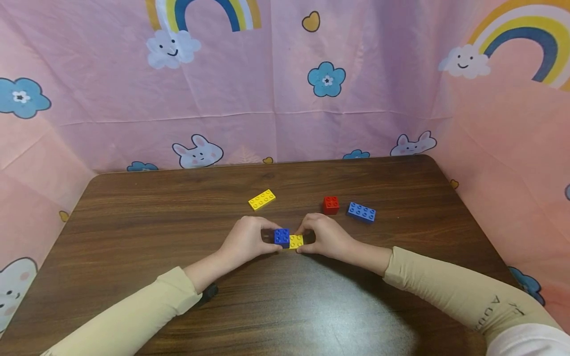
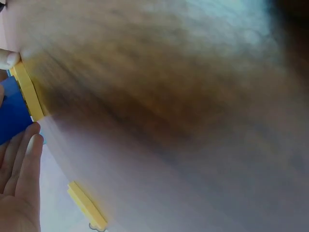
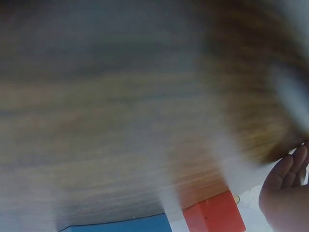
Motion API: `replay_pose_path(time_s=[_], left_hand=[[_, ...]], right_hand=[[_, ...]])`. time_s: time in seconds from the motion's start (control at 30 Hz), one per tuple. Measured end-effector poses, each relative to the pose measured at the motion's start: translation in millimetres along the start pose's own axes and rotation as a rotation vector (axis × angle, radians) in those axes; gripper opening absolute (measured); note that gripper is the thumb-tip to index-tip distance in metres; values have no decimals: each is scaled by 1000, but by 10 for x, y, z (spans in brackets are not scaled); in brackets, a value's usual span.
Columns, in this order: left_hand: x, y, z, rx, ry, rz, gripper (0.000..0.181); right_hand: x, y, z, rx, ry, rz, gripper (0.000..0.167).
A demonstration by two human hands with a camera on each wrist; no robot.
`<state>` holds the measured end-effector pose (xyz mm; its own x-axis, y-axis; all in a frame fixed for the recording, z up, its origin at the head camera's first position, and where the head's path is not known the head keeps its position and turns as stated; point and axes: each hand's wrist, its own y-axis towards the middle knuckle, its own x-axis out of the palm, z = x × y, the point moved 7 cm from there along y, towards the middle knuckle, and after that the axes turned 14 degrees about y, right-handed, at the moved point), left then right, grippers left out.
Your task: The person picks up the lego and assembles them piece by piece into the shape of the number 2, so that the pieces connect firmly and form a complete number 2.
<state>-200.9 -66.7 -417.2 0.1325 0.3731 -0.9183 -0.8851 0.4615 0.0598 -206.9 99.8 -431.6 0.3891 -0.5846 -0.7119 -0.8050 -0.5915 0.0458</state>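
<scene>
- Pink printed cloth hangs behind a wood-grain table; we count five toy bricks on or over it.
- Left hand: we see thumb and fingers pinching the square blue block, over the left part of the held yellow brick. We cannot tell whether it is fully seated.
- Right hand: thumb and finger pinch that yellow brick's right end.
- Beyond the hands we log a loose yellow brick; rightward, a red block near a long blue brick.
</scene>
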Motion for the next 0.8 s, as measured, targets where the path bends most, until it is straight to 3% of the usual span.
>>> replay_pose_path(time_s=[0.8], left_hand=[[-1,0,18,10,68,34,39]], right_hand=[[-1,14,14,13,29,-7,28]])
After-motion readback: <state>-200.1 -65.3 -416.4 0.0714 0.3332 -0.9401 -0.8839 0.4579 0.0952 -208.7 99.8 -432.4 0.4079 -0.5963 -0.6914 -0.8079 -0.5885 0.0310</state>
